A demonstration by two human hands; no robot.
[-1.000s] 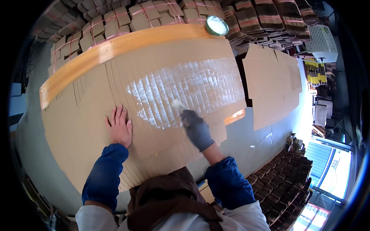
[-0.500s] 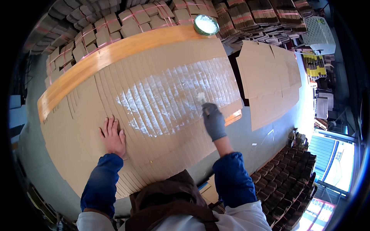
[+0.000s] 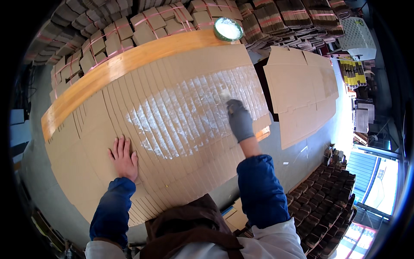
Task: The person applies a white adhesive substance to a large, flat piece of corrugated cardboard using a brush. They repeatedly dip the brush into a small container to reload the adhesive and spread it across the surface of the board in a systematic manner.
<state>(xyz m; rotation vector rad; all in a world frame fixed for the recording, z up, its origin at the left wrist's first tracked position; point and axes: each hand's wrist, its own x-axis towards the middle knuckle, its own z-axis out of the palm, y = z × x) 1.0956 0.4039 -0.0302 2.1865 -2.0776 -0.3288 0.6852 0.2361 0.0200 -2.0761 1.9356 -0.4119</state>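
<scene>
Overlapping cardboard sheets (image 3: 92, 159) lie fanned out in narrow steps on a wooden table. White paste (image 3: 166, 121) is smeared across the middle and right of their stepped edges. My right hand (image 3: 240, 121), in a dark grey glove, is closed around a brush (image 3: 225, 94); its pale head touches the pasted strips, and the glove hides its handle. Flat on the cardboard at the left rests my bare left hand (image 3: 124, 159), fingers stretched out, holding nothing. A green bowl (image 3: 228, 29) of white paste stands at the table's far right corner.
The wooden table's (image 3: 112, 67) far edge shows beyond the sheets. More flat cardboard (image 3: 297, 95) lies to the right. Strapped cardboard bundles (image 3: 151, 21) line the far side. Stacked brown pieces (image 3: 323, 198) stand at the lower right, near a white perforated crate (image 3: 358, 39) farther back.
My right hand and the brush have moved a little farther away over the pasted strips. My left hand stays flat on the cardboard while the view has shifted slightly.
</scene>
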